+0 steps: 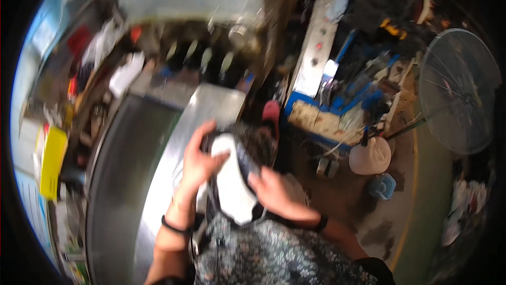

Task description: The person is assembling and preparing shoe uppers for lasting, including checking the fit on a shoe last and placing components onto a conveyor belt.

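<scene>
In front of my patterned apron is a long, rounded white piece (233,190) with a dark border, shaped like a shoe upper or sole; blur hides its exact kind. My left hand (199,165) grips its left edge, with the thumb lying over the white face. On the other side, the fingers of my right hand (278,194) pinch the dark border (244,162). The piece is held up with its narrower end pointing away from me. Behind it is something dark and blurred that I cannot make out.
To my left runs a metal-edged dark belt or worktop (132,163), with a yellow box (53,163) beyond it. Several dark bottles (205,61) stand ahead. On the right are a blue-framed machine (316,121), a white jug (370,156), a blue tub (381,186) and a round fan (459,91).
</scene>
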Motion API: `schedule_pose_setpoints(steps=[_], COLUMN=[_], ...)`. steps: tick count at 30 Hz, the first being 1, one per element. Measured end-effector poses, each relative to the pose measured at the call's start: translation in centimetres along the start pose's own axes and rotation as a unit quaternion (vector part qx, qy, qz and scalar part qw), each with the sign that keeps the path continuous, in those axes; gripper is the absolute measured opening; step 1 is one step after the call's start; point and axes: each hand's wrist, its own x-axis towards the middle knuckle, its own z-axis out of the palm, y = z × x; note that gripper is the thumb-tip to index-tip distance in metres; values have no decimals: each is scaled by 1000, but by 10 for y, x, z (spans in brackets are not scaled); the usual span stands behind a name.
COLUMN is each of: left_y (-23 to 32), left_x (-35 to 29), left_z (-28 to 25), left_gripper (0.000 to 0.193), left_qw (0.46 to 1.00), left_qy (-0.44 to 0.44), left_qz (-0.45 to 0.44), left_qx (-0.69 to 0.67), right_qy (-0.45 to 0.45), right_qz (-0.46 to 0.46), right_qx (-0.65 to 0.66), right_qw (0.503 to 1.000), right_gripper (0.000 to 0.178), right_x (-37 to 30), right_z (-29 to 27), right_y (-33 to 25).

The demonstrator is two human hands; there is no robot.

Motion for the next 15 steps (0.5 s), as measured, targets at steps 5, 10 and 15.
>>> schedule_pose_setpoints(steps=[5,10,15], left_y=[20,12,-2], left_x=[-3,-29,-28], left_z=[-3,7,8], left_gripper=[58,56,54], left_qw=[954,954,989], left_qy=[-28,-17,7], left_qz=[-142,-145,-84], left_qx=[-261,-264,-124], right_qy=[-71,24,70], right_qz=[-201,-287,-172], right_qx=[402,112,-126], right_qw=[890,951,974], right_gripper=[41,58,55], right_x=[47,56,34], right_z=[6,53,39], right_y=[77,97,15])
